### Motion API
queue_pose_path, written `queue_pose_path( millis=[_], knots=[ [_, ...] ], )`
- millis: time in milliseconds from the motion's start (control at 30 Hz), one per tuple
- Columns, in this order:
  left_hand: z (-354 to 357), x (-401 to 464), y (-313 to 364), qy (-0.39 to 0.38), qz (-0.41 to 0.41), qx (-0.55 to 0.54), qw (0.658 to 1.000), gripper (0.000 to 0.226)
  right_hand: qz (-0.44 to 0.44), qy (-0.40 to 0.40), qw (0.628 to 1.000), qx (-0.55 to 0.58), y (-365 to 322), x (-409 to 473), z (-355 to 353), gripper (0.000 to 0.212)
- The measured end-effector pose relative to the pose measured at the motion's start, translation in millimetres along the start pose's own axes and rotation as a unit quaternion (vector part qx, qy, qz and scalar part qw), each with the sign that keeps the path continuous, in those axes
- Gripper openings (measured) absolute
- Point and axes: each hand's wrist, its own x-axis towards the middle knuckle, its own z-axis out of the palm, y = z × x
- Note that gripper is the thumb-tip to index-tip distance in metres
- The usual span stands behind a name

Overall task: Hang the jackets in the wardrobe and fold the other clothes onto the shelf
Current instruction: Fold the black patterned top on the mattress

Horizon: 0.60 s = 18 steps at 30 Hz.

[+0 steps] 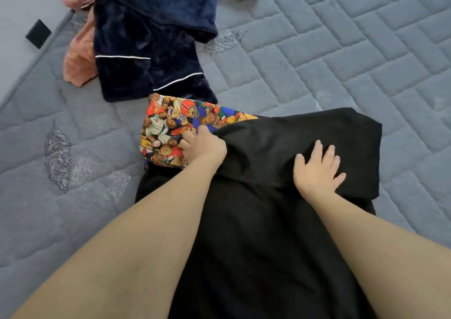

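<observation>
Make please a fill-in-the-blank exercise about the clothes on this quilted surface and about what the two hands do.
1. The right hand lies flat on the ____ garment.
2. The left hand rests on fabric printed with teddy ____.
3. The navy trousers have thin ____ piping at the leg ends.
4. A ____ garment lies partly under the navy trousers.

Missing words: black; bears; white; pink

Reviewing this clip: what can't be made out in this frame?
- Left hand fingertips: curled into the fold, so its grip on the black garment is unclear.
- Bear-print fabric: partly under the black garment.
- Navy garment and pink garment: cut by top edge.
- Wardrobe, shelf: out of view.
</observation>
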Motion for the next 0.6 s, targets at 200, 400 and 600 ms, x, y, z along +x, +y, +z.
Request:
queue_pose_path(
  millis=[200, 400, 600],
  knots=[
    [-72, 43, -36, 0.047, 0.189, 0.064, 0.979, 0.007, 0.068, 0.046, 0.996, 0.019, -39, 52, -17, 0.07],
    [-93, 71, -38, 0.163, 0.287, 0.356, 0.874, 0.024, -0.167, 0.054, 0.974, -0.141, -41, 113, -38, 0.056],
    [-10, 33, 10, 0.124, 0.38, 0.273, 0.875, 0.055, -0.236, 0.164, 0.946, -0.148, -21, 96, -7, 0.041]
  ],
)
